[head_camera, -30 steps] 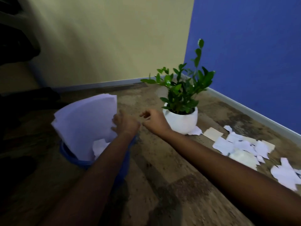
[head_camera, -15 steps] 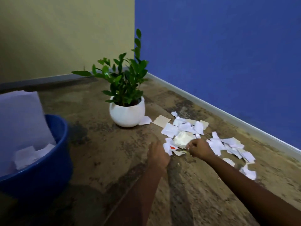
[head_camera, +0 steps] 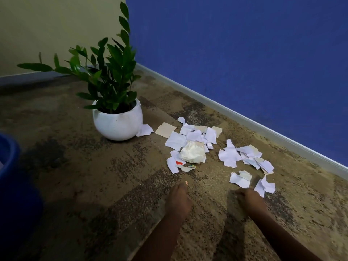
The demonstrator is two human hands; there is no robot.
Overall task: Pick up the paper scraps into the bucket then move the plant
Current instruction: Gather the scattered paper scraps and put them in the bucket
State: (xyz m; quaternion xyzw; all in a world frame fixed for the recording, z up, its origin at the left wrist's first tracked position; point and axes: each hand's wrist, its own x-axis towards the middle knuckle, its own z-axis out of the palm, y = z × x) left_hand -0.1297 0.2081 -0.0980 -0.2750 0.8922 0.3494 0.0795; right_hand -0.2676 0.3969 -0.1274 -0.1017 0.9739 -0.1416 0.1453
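Torn white paper scraps lie scattered on the carpet to the right of the plant, with a crumpled white ball among them and a second cluster of scraps further right. The plant stands in a round white pot; one scrap touches the pot's base. Only the rim and side of the blue bucket show at the left edge. My left hand hovers just short of the scraps, fingers stretched forward, holding nothing. My right hand is curled, beside the nearest scraps, with no paper seen in it.
The plant sits near a room corner where a beige wall meets a blue wall. A grey baseboard runs diagonally behind the scraps. The floor is mottled brown carpet.
The view has swung right, away from the bucket and toward the scraps. Both hands left the bucket, reached the scrap pile, and now sit just in front of it.
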